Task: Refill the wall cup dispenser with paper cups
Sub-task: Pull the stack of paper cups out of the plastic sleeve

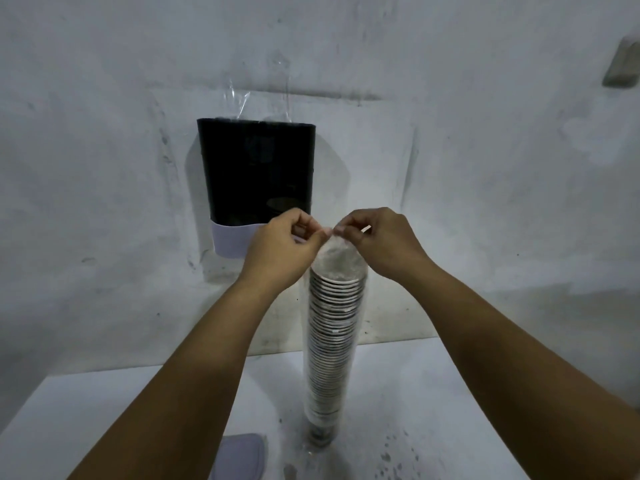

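Note:
A tall stack of paper cups (332, 341) stands upright on the white table (433, 393), wrapped in a clear plastic sleeve. My left hand (280, 247) and my right hand (377, 244) pinch the sleeve's top end together just above the stack, fingertips almost touching. Behind my hands, a black cup dispenser (258, 171) hangs on the wall, with a white cup (230, 242) poking out of its bottom. Clear plastic (263, 98) sticks up from the dispenser's top.
A grey-white rough wall (104, 168) fills the background. A pale lilac flat object (242, 455) lies at the table's near edge, left of the stack. A small grey fixture (623, 64) is on the wall at the upper right.

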